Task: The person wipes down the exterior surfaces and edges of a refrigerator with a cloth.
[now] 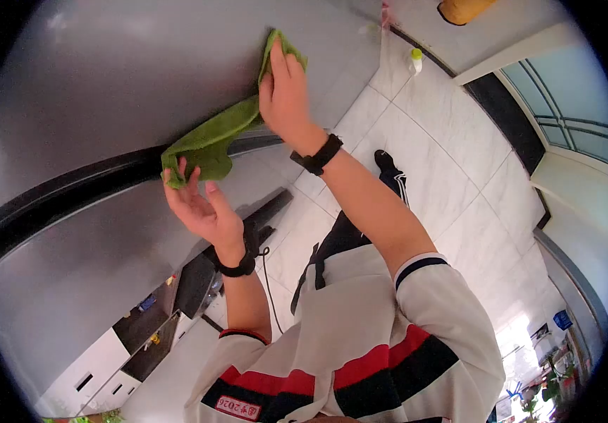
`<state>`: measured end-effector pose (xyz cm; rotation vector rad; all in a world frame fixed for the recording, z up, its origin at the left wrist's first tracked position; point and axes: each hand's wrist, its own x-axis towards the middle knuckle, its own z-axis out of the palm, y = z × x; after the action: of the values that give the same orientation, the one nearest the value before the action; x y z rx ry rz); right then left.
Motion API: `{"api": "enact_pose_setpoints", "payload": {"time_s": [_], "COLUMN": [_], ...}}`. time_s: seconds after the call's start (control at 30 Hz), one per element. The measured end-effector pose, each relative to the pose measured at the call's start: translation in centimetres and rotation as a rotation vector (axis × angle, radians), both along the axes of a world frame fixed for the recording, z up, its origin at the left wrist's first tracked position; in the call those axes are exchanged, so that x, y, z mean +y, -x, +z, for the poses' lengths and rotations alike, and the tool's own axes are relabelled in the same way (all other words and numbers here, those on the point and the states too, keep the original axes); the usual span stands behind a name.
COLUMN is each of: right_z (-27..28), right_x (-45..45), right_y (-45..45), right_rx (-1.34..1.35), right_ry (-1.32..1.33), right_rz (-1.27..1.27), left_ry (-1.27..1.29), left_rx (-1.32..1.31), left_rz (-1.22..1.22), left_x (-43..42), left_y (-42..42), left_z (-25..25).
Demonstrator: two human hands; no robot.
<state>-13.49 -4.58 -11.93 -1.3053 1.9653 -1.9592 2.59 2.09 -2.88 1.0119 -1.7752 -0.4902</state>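
Note:
A green cloth (219,127) stretches across the front of a large grey metal panel (127,77), over a dark recessed band (71,187). My right hand (286,95) holds the cloth's upper end against the panel, fingers pointing up and the cloth bunched beneath them. Lower and to the left, my left hand (201,211) grips the other end near the dark band, with cloth between its fingers and the thumb apart. Between the hands the cloth hangs in a loose fold. Each wrist wears a black band.
On the pale tiled floor (438,148) stands a white bottle with a green cap (416,62). Low shelving (149,317) with small items is at lower left, and a dark cable (267,282) hangs near my left forearm. A glazed door (564,106) is at right.

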Motion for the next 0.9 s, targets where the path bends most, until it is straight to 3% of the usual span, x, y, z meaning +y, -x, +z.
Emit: {"api": "enact_pose_setpoints", "payload": {"time_s": [0.43, 0.53, 0.9], "right_z": [0.4, 0.4, 1.2], "right_x": [1.4, -0.1, 1.5], "right_y": [-1.9, -0.3, -2.0], "right_rx": [0.013, -0.023, -0.073], "right_ry": [-0.011, -0.007, -0.002], "right_rz": [0.07, -0.027, 0.047], "left_ry": [0.03, -0.004, -0.124], "left_rx": [-0.04, -0.035, -0.042], "left_rz": [-0.041, -0.055, -0.117], "left_x": [-1.2, -1.1, -2.0], "left_y": [-1.7, -1.9, -1.2], "left_z": [0.1, 0.3, 0.4]}}
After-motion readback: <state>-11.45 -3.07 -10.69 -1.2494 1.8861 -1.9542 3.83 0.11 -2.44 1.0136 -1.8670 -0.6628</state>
